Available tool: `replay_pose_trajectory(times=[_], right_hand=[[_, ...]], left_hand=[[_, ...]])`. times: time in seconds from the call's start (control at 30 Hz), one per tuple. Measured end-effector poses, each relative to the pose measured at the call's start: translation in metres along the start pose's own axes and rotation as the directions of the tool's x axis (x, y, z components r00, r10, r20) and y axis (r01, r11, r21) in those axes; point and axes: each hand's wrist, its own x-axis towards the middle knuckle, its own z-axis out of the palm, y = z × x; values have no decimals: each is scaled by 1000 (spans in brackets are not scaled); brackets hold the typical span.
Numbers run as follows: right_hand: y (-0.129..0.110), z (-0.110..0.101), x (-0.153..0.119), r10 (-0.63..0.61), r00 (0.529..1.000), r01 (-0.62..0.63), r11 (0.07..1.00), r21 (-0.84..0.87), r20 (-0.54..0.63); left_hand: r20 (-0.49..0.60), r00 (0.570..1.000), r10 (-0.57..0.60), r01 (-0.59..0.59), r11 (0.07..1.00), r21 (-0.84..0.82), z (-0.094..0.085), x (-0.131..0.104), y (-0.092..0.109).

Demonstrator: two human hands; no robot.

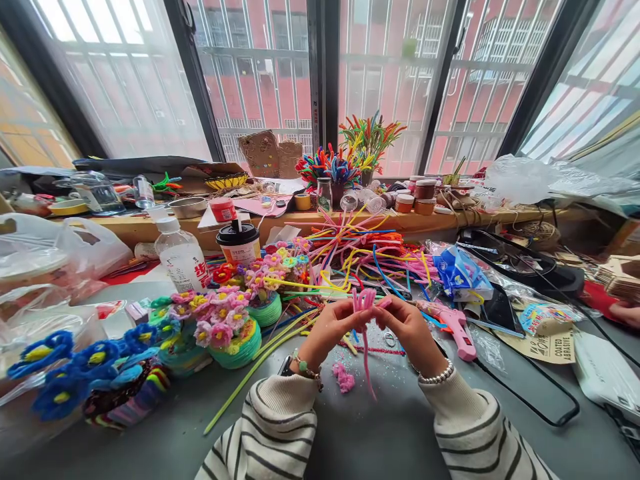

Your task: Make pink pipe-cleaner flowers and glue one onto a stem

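Near the middle of the view, my left hand (334, 328) pinches a looped bundle of pink pipe cleaner (363, 300), its loops standing up above the fingers. One loose pink end hangs down below the hands. My right hand (411, 332) is closed at the bundle's right side, with a bit of pink pipe cleaner between thumb and forefinger. On the grey table (345, 440) just below my left hand lies a small crumpled pink piece (343, 378). Tiny glittery specks are scattered around it.
Pipe-cleaner flower pots (234, 343) and blue flowers (96, 357) stand at left, with a bottle (181, 257) and lidded cup (239, 245) behind. Loose pipe cleaners (370, 247) pile up ahead. A pink glue gun (457, 330) lies right; another person's hand (625, 313) shows far right.
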Motion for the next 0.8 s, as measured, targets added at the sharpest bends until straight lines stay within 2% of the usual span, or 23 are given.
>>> replay_pose_trajectory(times=[0.13,0.3,0.4,0.47,0.57,0.8], right_hand=[[-1,2,0,35,998,-33,999,42,-53],[0,8,-1,109,992,-104,991,83,-60],[4,17,-3,248,968,-234,948,214,-44],[6,23,-5,369,930,-350,876,333,6],[8,26,-8,420,905,-410,818,403,68],[12,14,-5,390,920,-383,873,303,39]], left_hand=[[-84,994,-69,58,990,-128,-3,2,-6],[-291,956,-43,-23,976,-218,-4,4,-10],[-391,920,-23,-63,977,-205,-3,5,-11],[-447,895,2,-88,981,-173,-4,5,-11],[-456,889,47,-100,991,-93,-5,5,-10],[-385,919,84,-97,995,-16,-5,3,-6]])
